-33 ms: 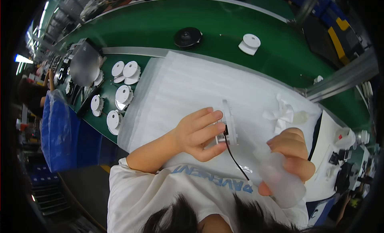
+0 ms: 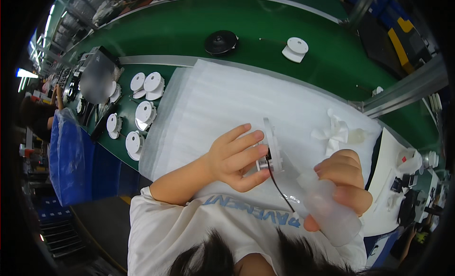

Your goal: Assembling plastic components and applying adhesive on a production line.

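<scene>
My left hand [image 2: 234, 157] grips a white round plastic part [image 2: 271, 145], held on edge above the white foam sheet [image 2: 227, 100]. A thin dark cable [image 2: 279, 188] with a small pale connector hangs from the part toward my right. In my right hand [image 2: 348, 183] is a translucent squeeze bottle [image 2: 332, 213], tilted with its narrow tip toward the part. The tip and the part stay apart. My left fingers hide some of the part's near side.
Several similar white parts [image 2: 145, 114] stand on the green bench at the left. Farther back are a black disc [image 2: 221, 42] and another white part [image 2: 295, 49]. Crumpled white tissue [image 2: 335, 133] lies right of centre. A blue bin [image 2: 71, 157] stands far left; a metal post [image 2: 403, 96] rises right.
</scene>
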Demonstrator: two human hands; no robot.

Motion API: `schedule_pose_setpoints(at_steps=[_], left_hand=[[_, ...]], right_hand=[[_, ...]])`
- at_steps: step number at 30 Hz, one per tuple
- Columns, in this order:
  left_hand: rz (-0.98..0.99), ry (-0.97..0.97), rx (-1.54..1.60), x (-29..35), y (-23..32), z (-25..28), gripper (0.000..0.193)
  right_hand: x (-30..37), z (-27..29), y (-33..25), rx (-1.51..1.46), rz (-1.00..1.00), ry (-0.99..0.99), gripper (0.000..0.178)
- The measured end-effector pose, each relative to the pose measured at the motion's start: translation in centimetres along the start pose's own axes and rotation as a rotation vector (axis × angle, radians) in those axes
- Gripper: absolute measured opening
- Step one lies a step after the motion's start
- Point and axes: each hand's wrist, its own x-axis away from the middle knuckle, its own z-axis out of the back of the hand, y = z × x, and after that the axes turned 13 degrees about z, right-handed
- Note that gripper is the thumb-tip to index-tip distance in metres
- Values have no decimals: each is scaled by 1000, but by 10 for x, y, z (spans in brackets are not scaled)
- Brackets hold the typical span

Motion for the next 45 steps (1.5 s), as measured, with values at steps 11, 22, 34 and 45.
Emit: schedule_pose_setpoints(at_steps=[11, 22, 34, 45], left_hand=[[41, -94, -56, 7, 6, 24, 42], [22, -74, -93, 4, 8, 27, 36], [75, -53, -79, 6, 3, 33, 38], [516, -209, 327, 23, -1, 52, 36]], right_hand=[[-1, -27, -5, 21, -29, -1, 45], [-3, -33, -5, 104, 10, -22, 38], [-3, -41, -10, 133, 43, -23, 30], [-2, -55, -13, 114, 73, -78, 31]])
